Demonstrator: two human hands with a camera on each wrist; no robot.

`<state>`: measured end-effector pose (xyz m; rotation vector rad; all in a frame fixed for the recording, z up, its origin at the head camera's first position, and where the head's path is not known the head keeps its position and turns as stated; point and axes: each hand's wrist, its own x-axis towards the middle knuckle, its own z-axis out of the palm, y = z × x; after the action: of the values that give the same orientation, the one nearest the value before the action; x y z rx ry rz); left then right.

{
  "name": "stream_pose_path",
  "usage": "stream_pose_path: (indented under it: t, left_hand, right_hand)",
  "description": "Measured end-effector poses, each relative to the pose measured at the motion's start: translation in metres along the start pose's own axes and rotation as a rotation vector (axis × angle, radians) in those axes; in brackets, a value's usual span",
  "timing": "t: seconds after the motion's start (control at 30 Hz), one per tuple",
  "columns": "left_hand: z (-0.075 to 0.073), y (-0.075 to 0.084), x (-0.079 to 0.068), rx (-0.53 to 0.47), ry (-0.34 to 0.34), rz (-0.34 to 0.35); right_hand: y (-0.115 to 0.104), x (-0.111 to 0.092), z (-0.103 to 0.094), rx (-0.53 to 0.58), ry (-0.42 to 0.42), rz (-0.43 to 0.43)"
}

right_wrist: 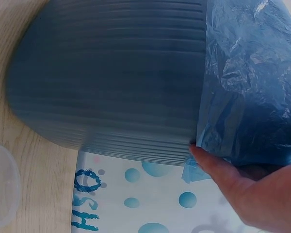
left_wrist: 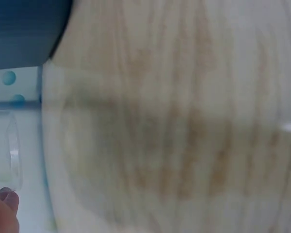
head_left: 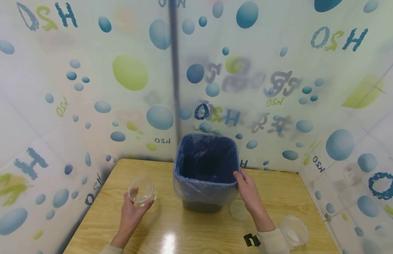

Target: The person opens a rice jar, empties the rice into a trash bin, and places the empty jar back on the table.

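Note:
A dark trash bin (head_left: 202, 206) lined with a blue plastic bag (head_left: 202, 185) stands upright on the wooden table. My right hand (head_left: 250, 194) grips its right rim, thumb on top; in the right wrist view the fingers (right_wrist: 223, 177) press the bag's folded edge against the ribbed bin (right_wrist: 111, 82). Left of the bin, my left hand (head_left: 132, 213) holds a clear round plastic container (head_left: 141, 192) above the table. Only part of that container (left_wrist: 12, 150) and some fingertips (left_wrist: 5, 208) show at the left wrist view's edge.
A clear round lid (head_left: 239, 210) lies on the table (head_left: 101, 215) by the bin's right side. Another clear container (head_left: 294, 231) is at the right, beside my right sleeve. A small black item (head_left: 251, 240) is near that wrist. Patterned curtains (head_left: 129, 116) enclose the table.

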<state>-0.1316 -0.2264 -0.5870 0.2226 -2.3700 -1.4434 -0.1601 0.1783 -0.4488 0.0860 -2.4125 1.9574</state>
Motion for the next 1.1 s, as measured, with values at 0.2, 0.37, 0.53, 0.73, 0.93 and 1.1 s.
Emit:
stream_pose_path:
  t: [0.2, 0.37, 0.53, 0.73, 0.93, 1.1]
  left_hand:
    - [-0.001, -0.013, -0.003, 0.026, -0.017, -0.033]
    - [0.000, -0.022, -0.002, 0.080, -0.055, -0.043]
    - [0.003, -0.028, -0.002, 0.095, -0.060, -0.033]
    - [0.004, -0.030, -0.003, 0.081, -0.090, -0.050]
    - [0.002, -0.033, -0.004, 0.073, -0.126, -0.089]
    - [0.002, -0.036, -0.004, 0.097, -0.139, -0.084]
  right_hand:
    - [0.001, 0.001, 0.000, 0.003, -0.008, -0.005]
    - [0.002, 0.001, -0.001, -0.001, -0.014, -0.005]
    - [0.002, 0.001, -0.002, 0.004, -0.017, -0.003]
    - [0.005, 0.001, -0.002, 0.011, -0.009, 0.002]
    - [0.010, -0.002, -0.001, -0.011, 0.031, 0.019]
    - [0.016, -0.002, 0.001, 0.073, 0.045, 0.019]
